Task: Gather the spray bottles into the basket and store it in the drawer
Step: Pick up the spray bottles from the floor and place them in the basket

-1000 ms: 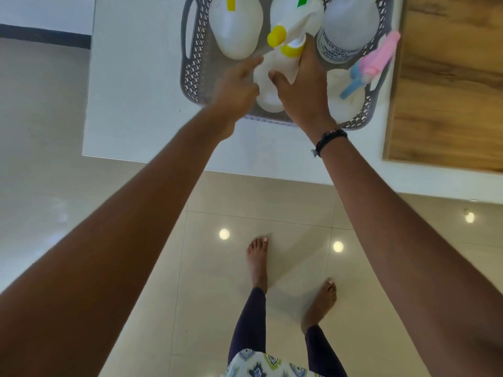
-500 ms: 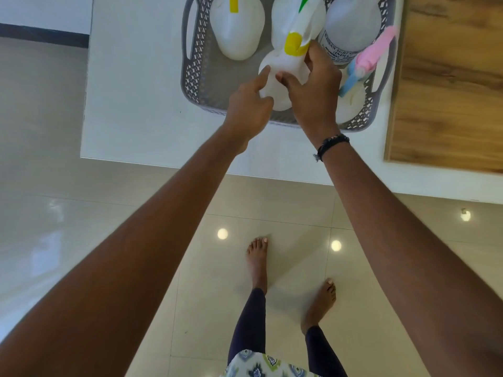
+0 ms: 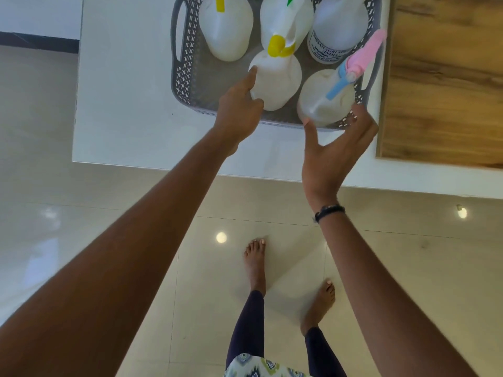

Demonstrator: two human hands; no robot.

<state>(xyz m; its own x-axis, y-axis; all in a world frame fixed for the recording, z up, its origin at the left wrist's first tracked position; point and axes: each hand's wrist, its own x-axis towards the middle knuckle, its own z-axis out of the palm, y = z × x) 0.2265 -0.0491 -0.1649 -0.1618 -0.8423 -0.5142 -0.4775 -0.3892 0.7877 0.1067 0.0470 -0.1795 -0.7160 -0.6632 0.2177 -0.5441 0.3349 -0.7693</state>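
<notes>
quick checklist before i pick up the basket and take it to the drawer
1. Bottles in the grey basket: five show inside it; its far end is cut off. Cannot tell if that is all.
2. Yellow-nozzle bottle settled: upright, left hand touching its side. Ok.
3. Pink-and-blue-nozzle bottle settled: stands at the near right corner, its nozzle reaching over the rim. Not ok.
4. Right hand free: open, holding nothing. Ok.
5. Handles reachable: left handle slot clear; the right one is hidden by bottles. Cannot tell.
6. Drawer ready: not in view. Cannot tell.
</notes>
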